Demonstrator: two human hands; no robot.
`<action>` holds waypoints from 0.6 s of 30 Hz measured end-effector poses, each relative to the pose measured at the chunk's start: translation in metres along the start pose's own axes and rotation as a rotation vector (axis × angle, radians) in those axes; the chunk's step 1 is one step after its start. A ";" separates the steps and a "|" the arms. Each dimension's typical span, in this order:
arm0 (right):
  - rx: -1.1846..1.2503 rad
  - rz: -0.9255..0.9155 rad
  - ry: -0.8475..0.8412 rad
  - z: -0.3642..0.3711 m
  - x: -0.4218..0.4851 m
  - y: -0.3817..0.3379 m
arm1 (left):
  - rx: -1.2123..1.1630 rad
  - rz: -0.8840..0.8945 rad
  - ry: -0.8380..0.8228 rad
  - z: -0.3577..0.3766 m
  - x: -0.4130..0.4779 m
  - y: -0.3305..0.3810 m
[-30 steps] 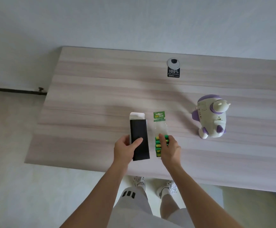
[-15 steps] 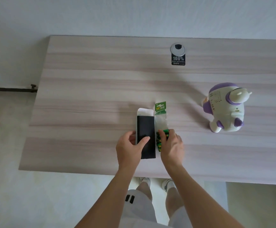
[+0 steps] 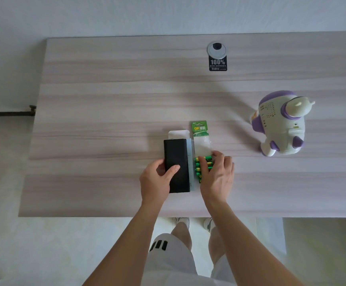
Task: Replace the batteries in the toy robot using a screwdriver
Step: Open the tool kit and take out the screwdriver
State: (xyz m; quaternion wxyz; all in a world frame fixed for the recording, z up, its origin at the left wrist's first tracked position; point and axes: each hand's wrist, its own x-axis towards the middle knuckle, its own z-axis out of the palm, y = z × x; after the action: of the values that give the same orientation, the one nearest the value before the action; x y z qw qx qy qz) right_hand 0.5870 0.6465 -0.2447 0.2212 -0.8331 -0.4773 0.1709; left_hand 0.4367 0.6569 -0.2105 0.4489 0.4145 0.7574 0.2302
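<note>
At the table's (image 3: 85,193) near edge, the left hand (image 3: 157,180) is gripping a black box (image 3: 177,157), its thumb lying on top. Just to its right, the right hand (image 3: 217,176) is pinching the battery pack (image 3: 201,141). Farther right of it, well apart, the toy robot (image 3: 281,124) is sitting.

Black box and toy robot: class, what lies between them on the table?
The battery pack, beside the box, gripped by the right hand; then bare table up to the robot. The head view shows it.
</note>
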 end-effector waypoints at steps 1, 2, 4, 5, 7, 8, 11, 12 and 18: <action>0.001 0.004 -0.002 0.000 0.001 0.001 | -0.032 -0.031 -0.037 -0.002 0.002 -0.001; 0.006 0.012 -0.012 -0.001 0.003 0.001 | -0.069 -0.063 -0.073 -0.004 0.004 -0.001; 0.032 0.047 -0.068 -0.004 0.006 0.000 | -0.162 -0.124 -0.140 -0.011 0.006 0.000; 0.049 0.065 -0.107 -0.007 0.008 0.000 | -0.208 -0.148 -0.163 -0.015 0.007 0.001; 0.088 0.088 -0.173 -0.016 0.011 -0.001 | -0.265 -0.165 -0.190 -0.026 0.005 0.003; 0.106 0.093 -0.192 -0.021 0.012 0.000 | -0.282 -0.168 -0.198 -0.032 0.003 0.004; 0.096 0.027 -0.180 -0.036 0.011 0.003 | -0.366 -0.203 -0.190 -0.051 -0.002 0.007; 0.085 -0.019 -0.166 -0.041 0.010 0.003 | -0.410 -0.222 -0.186 -0.056 -0.005 0.009; 0.131 -0.193 -0.336 -0.074 -0.007 -0.025 | -0.639 -0.273 -0.188 -0.071 -0.024 0.027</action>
State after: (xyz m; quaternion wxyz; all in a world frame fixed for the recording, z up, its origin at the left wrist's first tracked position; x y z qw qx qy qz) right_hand 0.6025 0.6359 -0.1681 0.2075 -0.7270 -0.5730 0.3164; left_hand 0.3926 0.6534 -0.1439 0.6501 0.1678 0.6510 0.3542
